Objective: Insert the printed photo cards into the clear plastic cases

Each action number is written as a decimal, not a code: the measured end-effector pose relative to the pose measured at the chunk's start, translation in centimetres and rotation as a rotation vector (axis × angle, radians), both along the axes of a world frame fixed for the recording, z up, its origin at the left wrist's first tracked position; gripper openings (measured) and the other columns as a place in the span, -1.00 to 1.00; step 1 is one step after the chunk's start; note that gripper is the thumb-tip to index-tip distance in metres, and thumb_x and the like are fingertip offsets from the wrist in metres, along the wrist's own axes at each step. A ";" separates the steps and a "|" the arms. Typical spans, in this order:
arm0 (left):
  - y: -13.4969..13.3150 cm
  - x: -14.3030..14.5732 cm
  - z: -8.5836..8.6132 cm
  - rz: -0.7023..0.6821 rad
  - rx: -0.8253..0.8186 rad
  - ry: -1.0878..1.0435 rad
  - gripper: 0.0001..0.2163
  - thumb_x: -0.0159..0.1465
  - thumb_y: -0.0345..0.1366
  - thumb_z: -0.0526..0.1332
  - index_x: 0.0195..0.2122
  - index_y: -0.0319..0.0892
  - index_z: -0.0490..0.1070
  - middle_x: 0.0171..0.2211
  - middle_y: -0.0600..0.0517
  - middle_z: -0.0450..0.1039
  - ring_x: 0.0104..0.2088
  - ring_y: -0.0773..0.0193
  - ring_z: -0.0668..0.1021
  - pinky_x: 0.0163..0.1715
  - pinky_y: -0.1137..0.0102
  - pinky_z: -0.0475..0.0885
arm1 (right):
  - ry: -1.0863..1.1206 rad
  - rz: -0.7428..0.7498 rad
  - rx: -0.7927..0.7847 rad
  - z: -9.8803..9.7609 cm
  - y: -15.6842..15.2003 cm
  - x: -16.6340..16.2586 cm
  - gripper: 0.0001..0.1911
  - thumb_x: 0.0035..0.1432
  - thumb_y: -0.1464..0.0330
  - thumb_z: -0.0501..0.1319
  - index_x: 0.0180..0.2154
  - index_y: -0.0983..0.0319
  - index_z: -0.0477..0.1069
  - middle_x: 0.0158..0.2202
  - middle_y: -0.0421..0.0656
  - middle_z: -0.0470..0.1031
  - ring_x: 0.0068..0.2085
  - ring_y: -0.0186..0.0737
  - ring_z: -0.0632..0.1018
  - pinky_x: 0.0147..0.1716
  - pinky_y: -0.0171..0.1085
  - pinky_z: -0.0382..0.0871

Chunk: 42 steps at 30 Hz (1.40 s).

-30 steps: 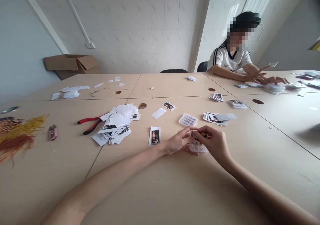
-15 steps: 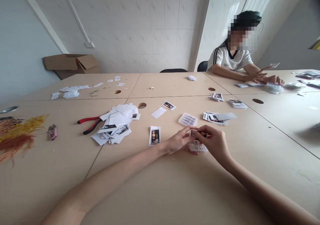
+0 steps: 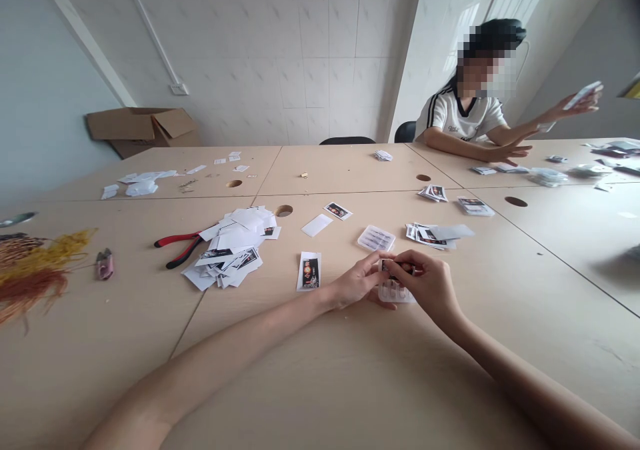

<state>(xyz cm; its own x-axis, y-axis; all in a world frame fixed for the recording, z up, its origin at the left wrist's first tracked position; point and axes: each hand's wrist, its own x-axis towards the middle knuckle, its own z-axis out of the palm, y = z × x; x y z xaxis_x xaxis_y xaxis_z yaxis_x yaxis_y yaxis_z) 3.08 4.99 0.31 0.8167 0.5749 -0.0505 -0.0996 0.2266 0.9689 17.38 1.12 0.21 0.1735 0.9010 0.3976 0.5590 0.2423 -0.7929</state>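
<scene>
Both of my hands meet over a small clear plastic box point(image 3: 397, 293) whose narrow compartments hold small things I cannot make out. My left hand point(image 3: 357, 281) is closed round the box's left side, fingers partly beneath it. With thumb and fingers, my right hand point(image 3: 430, 280) pinches a dark printed card point(image 3: 406, 268) at the far part of the box; whether it lies on the lid or inside is hidden. Just beyond stands another clear compartment box point(image 3: 376, 238). A printed card point(image 3: 309, 271) on white backing lies left of my left hand.
Red-handled pliers point(image 3: 180, 247) lie by a heap of white and printed cards point(image 3: 235, 237). Further left are a pink clipper point(image 3: 105, 265) and coloured threads point(image 3: 55, 257). Card stacks point(image 3: 433, 235) lie beyond my right hand. A co-worker point(image 3: 465, 120) sits across at the right.
My hands and the box have hardly moved. Across the table, the co-worker has lifted one hand, which holds a flat pale item, up and to the right.
</scene>
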 end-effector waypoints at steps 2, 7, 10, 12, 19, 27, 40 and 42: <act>-0.1 0.0 -0.1 0.011 0.031 0.004 -0.65 0.15 -0.16 0.06 -0.03 -0.03 0.16 -0.19 -0.04 0.29 -0.22 0.19 0.40 -0.34 0.25 0.42 | -0.003 0.000 -0.001 0.0 0.0 0.0 -0.78 -0.05 0.25 0.14 -0.53 0.28 0.40 -0.63 -0.19 0.41 -0.61 -0.35 0.38 -0.62 -0.38 0.23; -0.4 0.2 -0.3 0.071 0.097 0.013 -0.59 0.15 -0.13 0.05 0.03 0.01 0.07 -0.15 -0.04 0.28 -0.24 0.18 0.42 -0.38 0.28 0.42 | 0.002 -0.008 -0.013 0.0 0.0 -0.1 -0.78 -0.05 0.24 0.15 -0.55 0.27 0.39 -0.64 -0.21 0.40 -0.61 -0.36 0.37 -0.62 -0.39 0.22; -0.6 0.3 -0.4 0.093 0.108 0.023 -0.65 0.16 -0.11 0.02 -0.03 -0.04 0.11 -0.22 -0.03 0.30 -0.31 0.22 0.44 -0.42 0.27 0.42 | 0.013 -0.006 -0.022 0.1 0.0 -0.2 -0.78 -0.05 0.24 0.15 -0.56 0.27 0.38 -0.64 -0.22 0.40 -0.61 -0.36 0.37 -0.61 -0.39 0.22; -0.7 0.3 -0.4 0.106 0.120 0.029 -0.70 0.17 -0.10 -0.01 -0.10 -0.09 0.15 -0.29 -0.01 0.30 -0.34 0.24 0.44 -0.44 0.28 0.42 | 0.017 -0.005 -0.027 0.1 -0.1 -0.2 -0.78 -0.05 0.23 0.16 -0.55 0.26 0.38 -0.63 -0.21 0.40 -0.61 -0.35 0.37 -0.61 -0.39 0.22; -1.1 0.5 -0.1 0.165 0.143 0.043 -0.73 0.17 -0.10 -0.02 -0.17 -0.12 0.13 -0.30 0.00 0.27 -0.33 0.25 0.41 -0.52 0.38 0.41 | 0.030 0.000 -0.029 0.1 -0.2 -0.3 -0.78 -0.05 0.23 0.16 -0.54 0.26 0.39 -0.60 -0.19 0.42 -0.58 -0.34 0.40 -0.59 -0.38 0.25; -1.5 0.6 -0.2 0.251 0.217 0.063 -0.72 0.19 -0.09 -0.06 -0.16 -0.13 0.14 -0.34 0.01 0.26 -0.38 0.31 0.40 -0.61 0.49 0.40 | 0.080 0.032 -0.025 0.3 -0.5 -0.6 -0.77 -0.02 0.23 0.14 -0.53 0.27 0.37 -0.61 -0.20 0.40 -0.57 -0.33 0.42 -0.59 -0.38 0.28; -1.7 0.6 -0.4 0.365 0.338 0.129 -0.71 0.20 -0.08 -0.10 -0.18 -0.14 0.16 -0.37 0.00 0.31 -0.44 0.32 0.42 -0.72 0.56 0.32 | 0.166 0.067 -0.047 0.2 -0.6 -0.8 -0.78 -0.01 0.25 0.13 -0.48 0.28 0.40 -0.53 -0.15 0.46 -0.52 -0.29 0.46 -0.54 -0.35 0.34; -1.8 0.5 -0.3 0.390 0.364 0.141 -0.71 0.20 -0.09 -0.11 -0.16 -0.13 0.16 -0.41 0.03 0.30 -0.48 0.33 0.41 -0.73 0.56 0.32 | 0.183 0.085 -0.047 0.4 -0.7 -0.8 -0.79 0.00 0.26 0.13 -0.47 0.28 0.40 -0.52 -0.15 0.46 -0.51 -0.29 0.46 -0.53 -0.35 0.34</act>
<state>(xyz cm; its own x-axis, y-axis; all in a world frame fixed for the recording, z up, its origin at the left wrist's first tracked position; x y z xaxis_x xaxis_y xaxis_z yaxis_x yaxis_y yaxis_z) 3.62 3.20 -0.03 0.5390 0.8345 0.1148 0.0271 -0.1534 0.9878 16.58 0.42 0.61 0.1611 0.9325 0.3234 0.3838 0.2427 -0.8910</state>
